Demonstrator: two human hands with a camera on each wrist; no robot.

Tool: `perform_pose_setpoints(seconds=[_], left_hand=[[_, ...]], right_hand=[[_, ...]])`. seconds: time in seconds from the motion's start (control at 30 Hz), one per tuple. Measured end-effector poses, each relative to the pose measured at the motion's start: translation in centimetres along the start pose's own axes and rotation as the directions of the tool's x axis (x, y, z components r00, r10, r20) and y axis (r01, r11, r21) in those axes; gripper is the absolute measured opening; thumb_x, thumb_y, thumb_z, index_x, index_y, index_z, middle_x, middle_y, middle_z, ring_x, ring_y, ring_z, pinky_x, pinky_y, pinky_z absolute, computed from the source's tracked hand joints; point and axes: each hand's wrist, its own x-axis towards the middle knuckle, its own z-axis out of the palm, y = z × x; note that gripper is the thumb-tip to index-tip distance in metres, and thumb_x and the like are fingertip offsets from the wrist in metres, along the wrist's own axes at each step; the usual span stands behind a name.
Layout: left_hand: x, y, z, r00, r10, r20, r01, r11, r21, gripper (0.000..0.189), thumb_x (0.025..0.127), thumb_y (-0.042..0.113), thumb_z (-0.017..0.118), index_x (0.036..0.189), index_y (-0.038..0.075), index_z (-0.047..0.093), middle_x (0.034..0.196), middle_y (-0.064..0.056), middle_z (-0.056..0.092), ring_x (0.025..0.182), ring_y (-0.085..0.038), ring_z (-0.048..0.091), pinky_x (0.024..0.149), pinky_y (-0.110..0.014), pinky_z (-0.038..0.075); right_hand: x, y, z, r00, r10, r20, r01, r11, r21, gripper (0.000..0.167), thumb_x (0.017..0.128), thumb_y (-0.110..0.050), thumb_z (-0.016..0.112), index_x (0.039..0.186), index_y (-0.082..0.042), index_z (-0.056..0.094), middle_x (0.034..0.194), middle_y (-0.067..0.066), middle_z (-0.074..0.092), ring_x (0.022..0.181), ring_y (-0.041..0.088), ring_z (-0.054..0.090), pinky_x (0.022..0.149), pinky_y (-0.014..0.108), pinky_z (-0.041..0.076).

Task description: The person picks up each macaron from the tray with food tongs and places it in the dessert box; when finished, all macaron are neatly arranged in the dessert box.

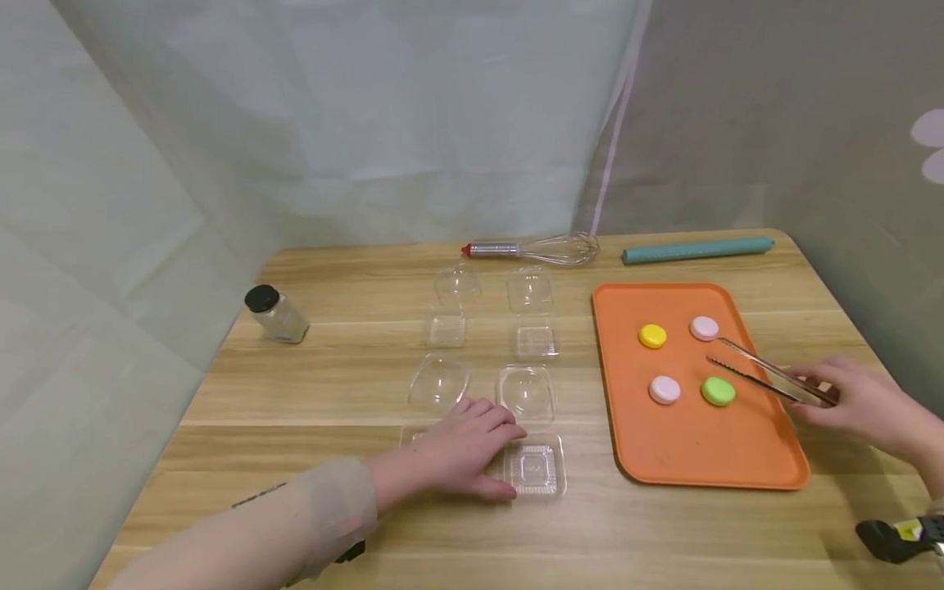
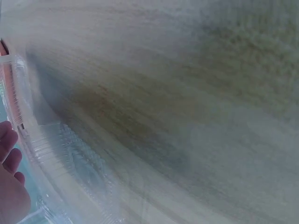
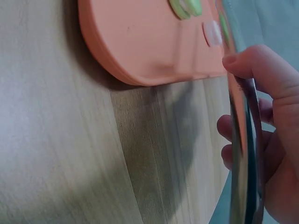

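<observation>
Plainly, right hand [image 1: 848, 397] gripping tongs [image 1: 782, 373] over orange tray [image 1: 686, 447], left hand [image 1: 468, 451] relaxed, beside clear container [image 1: 534, 471]

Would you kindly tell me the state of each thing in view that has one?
Clear containers: lids open.
Tongs: tips apart with nothing between them, held by the right hand.
Tray: carrying four macarons.
Left hand: relaxed, over the near containers; whether it touches them is unclear.
Jar: capped.
Whisk: lying on its side.
Teal cylinder: lying beyond the tray.
</observation>
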Motion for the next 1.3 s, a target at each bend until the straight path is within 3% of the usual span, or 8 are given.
perform_pose_setpoints(seconds=[0.2,0.33,0.47,0.6,0.8,0.9,1.07,1.3], left_hand=[[0.0,-0.1,0.2,1.0,0.007,-0.013,-0.007,1.0,-0.004,0.075,0.077,0.067,0.058,0.129,0.014,0.052,0.118,0.003,0.05,0.108,-0.016,0.043,0.091,-0.032,0.033],[0.0,-0.2,0.2,1.0,0.015,-0.018,-0.015,1.0,-0.002,0.075,0.077,0.068,0.058,0.129,0.014,0.052,0.118,0.003,0.05,0.108,-0.016,0.043,0.091,-0.032,0.033],[0.0,-0.2,0.1,1.0,0.018,-0.014,-0.018,1.0,0.002,0.076,0.076,0.068,0.058,0.129,0.013,0.052,0.119,0.002,0.051,0.108,-0.017,0.043,0.091,-0.032,0.033],[0.0,-0.2,0.0,1.0,0.016,-0.007,-0.016,1.0,0.004,0.076,0.077,0.068,0.058,0.13,0.013,0.051,0.12,0.002,0.051,0.109,-0.017,0.043,0.091,-0.033,0.033],[0.0,-0.1,0.1,1.0,0.015,-0.004,-0.015,1.0,0.003,0.076,0.078,0.068,0.057,0.13,0.013,0.05,0.121,0.002,0.05,0.111,-0.017,0.043,0.092,-0.033,0.033],[0.1,-0.1,0.0,1.0,0.011,0.001,-0.011,1.0,0.005,0.076,0.078,0.067,0.057,0.131,0.013,0.05,0.121,0.002,0.05,0.111,-0.017,0.042,0.092,-0.033,0.033],[0.1,0.0,0.0,1.0,0.008,0.01,-0.008,1.0,0.003,0.076,0.077,0.067,0.057,0.131,0.014,0.051,0.121,0.002,0.05,0.111,-0.017,0.042,0.092,-0.033,0.033],[0.2,-0.1,0.1,1.0,0.015,0.005,-0.015,1.0,0.006,0.076,0.078,0.068,0.056,0.13,0.014,0.051,0.12,0.002,0.05,0.11,-0.017,0.043,0.092,-0.033,0.033]], right_hand=[[-0.2,-0.1,0.3,0.998,-0.048,0.038,0.05,0.998,-0.047,0.044,0.075,-0.019,0.079,0.11,0.002,0.062,0.092,0.009,0.056,0.063,-0.001,0.043,0.052,0.023,0.039],[-0.5,-0.2,0.4,0.996,-0.09,0.02,0.091,0.994,-0.057,0.044,0.071,-0.015,0.08,0.109,0.001,0.063,0.091,0.006,0.056,0.06,-0.001,0.04,0.051,0.022,0.037],[-0.8,-0.5,0.5,0.996,-0.085,-0.003,0.085,0.996,-0.033,0.046,0.074,-0.013,0.078,0.113,0.002,0.06,0.085,0.001,0.056,0.055,0.0,0.038,0.048,0.022,0.034],[-1.1,-0.8,0.7,0.996,-0.08,-0.027,0.077,0.993,-0.085,0.047,0.076,-0.02,0.078,0.116,-0.001,0.06,0.075,-0.008,0.051,0.053,0.0,0.035,0.046,0.022,0.03],[-1.5,-0.6,0.9,0.996,-0.075,-0.054,0.064,0.981,-0.182,0.047,0.072,-0.033,0.08,0.109,-0.008,0.064,0.069,-0.02,0.05,0.058,-0.005,0.04,0.05,0.023,0.035],[-1.6,-0.4,0.9,0.999,-0.041,-0.012,0.038,0.982,-0.183,0.048,0.073,-0.036,0.078,0.109,-0.008,0.065,0.071,-0.018,0.055,0.061,-0.004,0.044,0.052,0.024,0.039],[-1.5,-0.2,1.0,0.995,0.04,0.09,-0.022,0.981,-0.19,0.055,0.075,-0.043,0.075,0.113,-0.005,0.065,0.08,-0.005,0.065,0.068,0.008,0.057,0.057,0.032,0.046],[-1.4,-0.2,1.4,0.994,0.03,0.107,-0.011,0.985,-0.175,0.052,0.077,-0.042,0.074,0.111,-0.003,0.066,0.082,-0.003,0.066,0.07,0.014,0.059,0.059,0.037,0.048]])
